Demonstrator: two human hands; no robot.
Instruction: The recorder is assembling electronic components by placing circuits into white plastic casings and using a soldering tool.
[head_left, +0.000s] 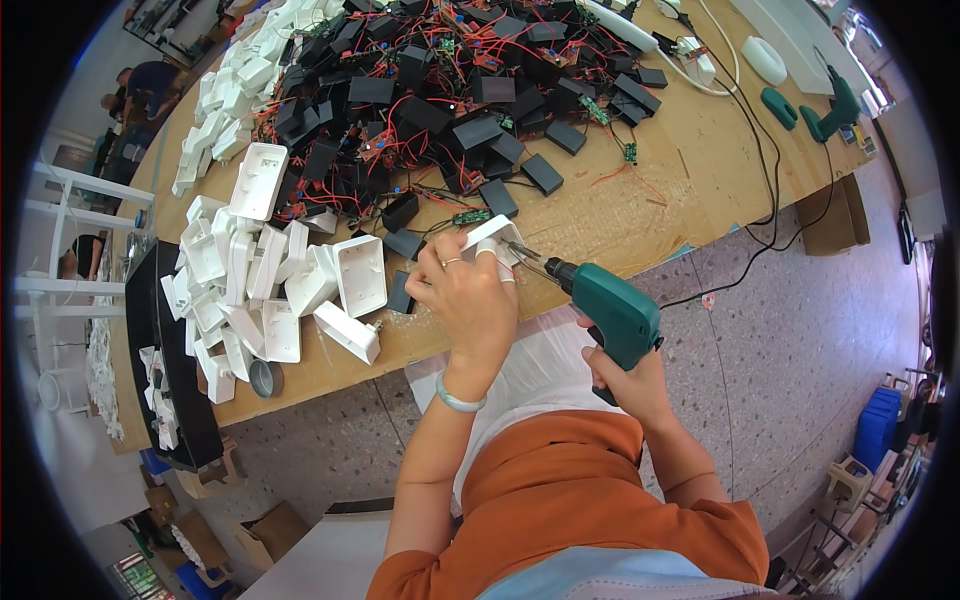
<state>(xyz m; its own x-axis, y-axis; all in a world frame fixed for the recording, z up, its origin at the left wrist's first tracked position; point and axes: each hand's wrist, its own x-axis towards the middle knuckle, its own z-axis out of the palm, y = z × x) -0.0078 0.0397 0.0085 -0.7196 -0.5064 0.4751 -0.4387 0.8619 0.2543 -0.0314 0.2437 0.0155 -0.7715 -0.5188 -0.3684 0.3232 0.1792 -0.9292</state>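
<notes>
My left hand [473, 312] is closed on a small white plastic housing [493, 229] above the front edge of the table. My right hand [632, 385] grips a green pistol-shaped power tool [618, 314] with a black nose. Its thin metal tip points left and meets the housing at my left fingers; whether it touches a part inside, I cannot tell. Close to my left hand lie a green circuit board [471, 216] and a black box [401, 292]. Left of it is a heap of open white housings [268, 262].
A large pile of black boxes [493, 90] with red wires and circuit boards covers the far middle. At the far right sit a second green tool [832, 112] and a white ring-shaped piece [764, 61]. Black cables [772, 180] hang over the table edge. A grey round cup [266, 378] stands front left.
</notes>
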